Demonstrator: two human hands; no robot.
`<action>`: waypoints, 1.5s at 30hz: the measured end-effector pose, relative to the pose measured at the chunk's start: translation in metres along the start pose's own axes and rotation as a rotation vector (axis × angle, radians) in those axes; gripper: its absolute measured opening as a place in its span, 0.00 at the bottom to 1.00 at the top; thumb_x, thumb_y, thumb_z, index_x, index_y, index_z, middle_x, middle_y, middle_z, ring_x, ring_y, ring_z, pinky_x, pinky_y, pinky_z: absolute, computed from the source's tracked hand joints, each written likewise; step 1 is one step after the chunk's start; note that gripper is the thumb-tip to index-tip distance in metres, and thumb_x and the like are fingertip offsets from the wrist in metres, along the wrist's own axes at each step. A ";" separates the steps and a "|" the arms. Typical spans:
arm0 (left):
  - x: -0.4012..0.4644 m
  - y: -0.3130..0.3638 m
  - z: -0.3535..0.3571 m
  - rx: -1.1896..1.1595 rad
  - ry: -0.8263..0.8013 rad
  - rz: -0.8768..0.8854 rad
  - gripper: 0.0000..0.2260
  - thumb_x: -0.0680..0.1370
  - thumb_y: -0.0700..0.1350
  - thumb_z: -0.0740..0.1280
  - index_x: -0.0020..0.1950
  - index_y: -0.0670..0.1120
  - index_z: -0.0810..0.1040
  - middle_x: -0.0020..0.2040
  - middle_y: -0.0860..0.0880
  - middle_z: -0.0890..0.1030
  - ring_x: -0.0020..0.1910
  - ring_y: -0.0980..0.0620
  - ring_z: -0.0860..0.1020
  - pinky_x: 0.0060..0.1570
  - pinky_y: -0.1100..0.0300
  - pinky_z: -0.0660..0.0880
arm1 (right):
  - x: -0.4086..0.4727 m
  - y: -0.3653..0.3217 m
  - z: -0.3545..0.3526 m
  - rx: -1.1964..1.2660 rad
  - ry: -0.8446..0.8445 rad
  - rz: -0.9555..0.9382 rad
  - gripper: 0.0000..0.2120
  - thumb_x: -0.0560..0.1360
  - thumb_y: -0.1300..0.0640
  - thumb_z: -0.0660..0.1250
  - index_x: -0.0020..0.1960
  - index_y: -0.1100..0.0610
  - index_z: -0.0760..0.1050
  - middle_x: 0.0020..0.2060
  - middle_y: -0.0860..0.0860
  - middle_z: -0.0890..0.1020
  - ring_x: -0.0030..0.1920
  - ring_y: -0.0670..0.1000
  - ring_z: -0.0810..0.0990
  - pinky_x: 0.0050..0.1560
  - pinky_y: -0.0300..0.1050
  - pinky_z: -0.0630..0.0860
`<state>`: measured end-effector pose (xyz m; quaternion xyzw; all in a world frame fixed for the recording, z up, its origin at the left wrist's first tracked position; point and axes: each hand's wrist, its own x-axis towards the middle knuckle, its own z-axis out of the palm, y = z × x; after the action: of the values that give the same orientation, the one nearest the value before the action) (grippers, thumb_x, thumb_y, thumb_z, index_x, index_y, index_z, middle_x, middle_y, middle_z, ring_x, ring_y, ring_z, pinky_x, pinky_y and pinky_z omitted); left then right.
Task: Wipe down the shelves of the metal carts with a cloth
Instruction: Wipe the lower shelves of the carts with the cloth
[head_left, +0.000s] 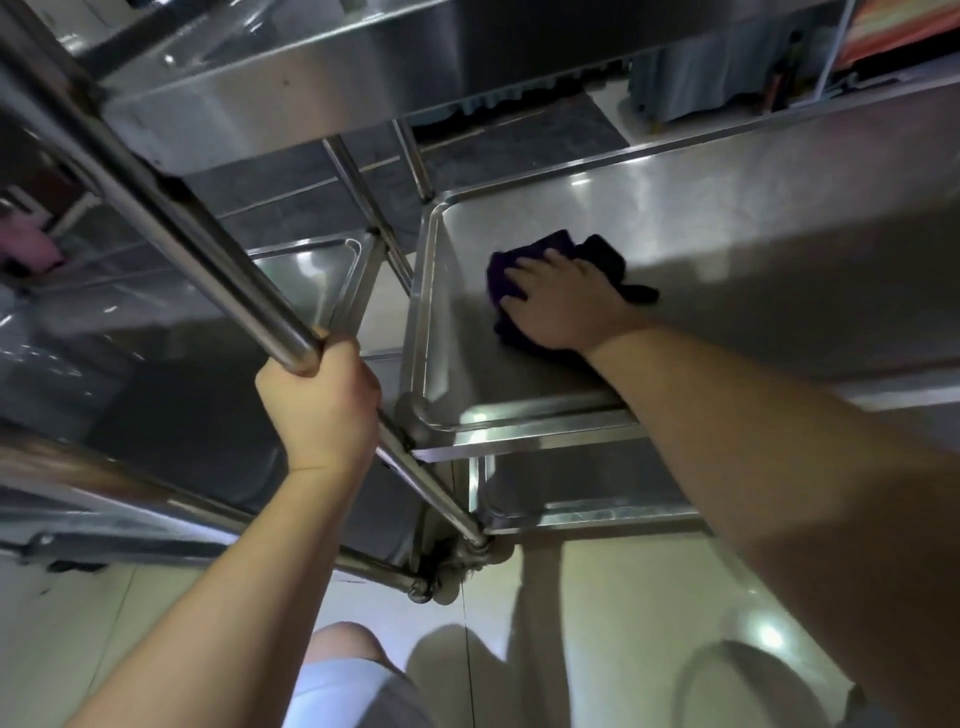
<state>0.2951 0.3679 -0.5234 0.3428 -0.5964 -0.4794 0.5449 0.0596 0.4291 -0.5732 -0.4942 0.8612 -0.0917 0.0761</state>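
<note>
A dark purple cloth (597, 254) lies on the middle shelf (727, 218) of a stainless steel cart, near the shelf's left end. My right hand (561, 301) presses flat on the cloth with fingers spread and pointing left. My left hand (322, 410) grips the cart's upright steel post (218, 270) at the near left corner of that shelf. A lower shelf (582, 499) of the same cart shows beneath.
A second steel cart (306, 280) stands to the left, its shelves close to the first cart. An upper shelf (270, 93) hangs overhead at the top. Pale glossy floor tiles (613, 623) lie below. Grey curtains (701, 83) are beyond.
</note>
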 end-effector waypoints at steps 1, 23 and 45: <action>0.001 0.001 -0.001 0.002 -0.004 -0.017 0.08 0.69 0.38 0.62 0.30 0.40 0.66 0.23 0.51 0.64 0.22 0.51 0.65 0.26 0.61 0.64 | -0.005 -0.019 0.006 0.005 -0.015 -0.059 0.29 0.85 0.40 0.47 0.83 0.48 0.59 0.83 0.46 0.58 0.83 0.54 0.53 0.79 0.58 0.53; -0.004 0.016 -0.033 0.485 -0.189 -0.090 0.12 0.73 0.51 0.67 0.49 0.44 0.82 0.38 0.52 0.86 0.37 0.59 0.83 0.39 0.56 0.75 | -0.150 0.117 -0.013 -0.056 -0.068 0.232 0.33 0.81 0.31 0.40 0.84 0.40 0.47 0.83 0.38 0.49 0.83 0.45 0.46 0.82 0.52 0.47; -0.099 0.030 0.088 0.832 -0.934 0.174 0.18 0.82 0.57 0.65 0.71 0.56 0.75 0.59 0.53 0.81 0.56 0.51 0.80 0.56 0.55 0.77 | -0.151 0.113 -0.011 -0.024 -0.045 0.231 0.32 0.83 0.33 0.44 0.84 0.41 0.48 0.84 0.40 0.48 0.83 0.46 0.44 0.81 0.52 0.44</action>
<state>0.2290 0.4871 -0.5218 0.2309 -0.9335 -0.2606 0.0853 0.0384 0.6168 -0.5822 -0.3943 0.9116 -0.0607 0.0995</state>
